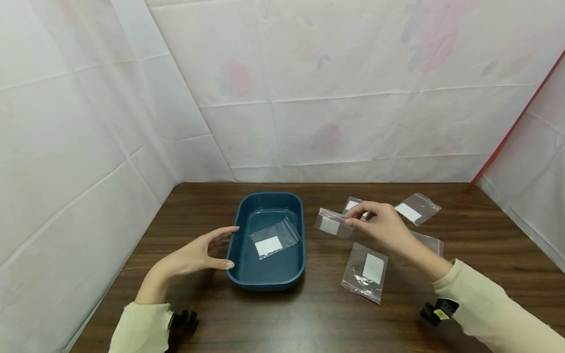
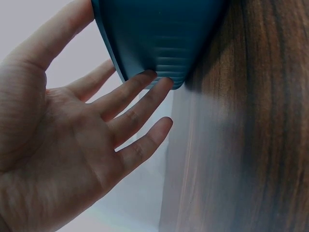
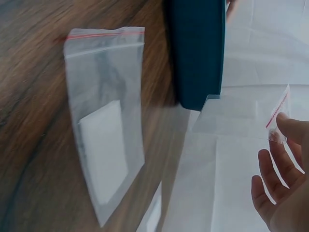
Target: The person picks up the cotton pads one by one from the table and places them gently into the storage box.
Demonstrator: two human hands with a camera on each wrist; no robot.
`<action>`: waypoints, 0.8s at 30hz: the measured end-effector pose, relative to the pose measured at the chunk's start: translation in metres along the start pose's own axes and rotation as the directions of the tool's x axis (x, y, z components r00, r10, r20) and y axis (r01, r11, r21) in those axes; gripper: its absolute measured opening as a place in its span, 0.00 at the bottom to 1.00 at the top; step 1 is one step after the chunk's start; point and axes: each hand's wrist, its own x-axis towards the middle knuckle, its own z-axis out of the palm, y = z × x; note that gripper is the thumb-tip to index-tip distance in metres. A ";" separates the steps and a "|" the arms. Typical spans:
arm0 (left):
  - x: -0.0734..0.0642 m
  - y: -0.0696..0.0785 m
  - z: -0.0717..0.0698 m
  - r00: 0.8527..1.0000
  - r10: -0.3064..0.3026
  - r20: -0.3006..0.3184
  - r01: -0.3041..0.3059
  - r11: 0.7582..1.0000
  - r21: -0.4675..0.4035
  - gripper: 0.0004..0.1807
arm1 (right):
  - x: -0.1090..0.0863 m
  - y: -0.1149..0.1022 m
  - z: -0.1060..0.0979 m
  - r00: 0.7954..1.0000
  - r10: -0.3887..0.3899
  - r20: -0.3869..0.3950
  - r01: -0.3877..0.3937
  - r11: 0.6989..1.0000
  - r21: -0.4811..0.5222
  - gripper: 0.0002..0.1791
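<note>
A clear zip-lock bag (image 1: 329, 224) with a white label hangs from my right hand (image 1: 383, 226), pinched between thumb and fingers above the table. The right wrist view shows the same bag's red-lined top edge beside the thumb. My left hand (image 1: 194, 256) is at the left side of a blue rectangular basin (image 1: 266, 283), its fingers spread and touching the wall and rim. In the left wrist view the fingertips (image 2: 164, 83) lie against the basin's outer side. One zip-lock bag (image 1: 275, 238) with a white label lies inside the basin.
More labelled zip-lock bags lie on the wooden table (image 1: 318, 318): one in front of my right hand (image 1: 365, 272), one far right (image 1: 417, 209), one behind the hand (image 1: 351, 202), one partly under the forearm (image 1: 430, 242). White cloth (image 1: 353, 132) hangs behind.
</note>
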 end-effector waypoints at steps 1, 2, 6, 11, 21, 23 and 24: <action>0.000 0.000 0.000 1.000 0.000 0.001 0.000 1.000 0.000 0.47 | 0.001 -0.001 0.000 1.000 -0.004 -0.002 0.004 1.000 0.004 0.04; 0.000 0.000 0.000 1.000 0.000 0.002 0.000 1.000 0.000 0.47 | 0.001 -0.003 0.000 1.000 -0.009 -0.005 0.009 1.000 0.008 0.04; 0.000 0.001 -0.001 1.000 -0.004 0.003 0.004 1.000 -0.007 0.47 | 0.004 -0.009 0.000 0.999 -0.038 -0.021 0.039 0.999 0.021 0.04; 0.000 0.001 -0.001 1.000 -0.007 0.003 0.007 1.000 -0.009 0.47 | 0.006 -0.019 0.001 0.997 -0.078 -0.027 0.080 0.995 0.054 0.06; -0.001 0.002 -0.001 1.000 -0.014 -0.002 0.014 1.000 0.001 0.47 | 0.010 -0.035 0.010 0.994 -0.104 -0.037 0.108 0.985 0.131 0.07; -0.001 0.003 -0.001 1.000 -0.012 0.000 0.012 1.000 0.000 0.48 | 0.009 -0.039 0.013 0.994 -0.109 -0.028 0.112 0.982 0.151 0.07; -0.001 0.002 -0.001 1.000 -0.012 0.000 0.012 1.000 -0.002 0.48 | 0.009 -0.041 0.014 0.993 -0.112 -0.022 0.114 0.980 0.162 0.07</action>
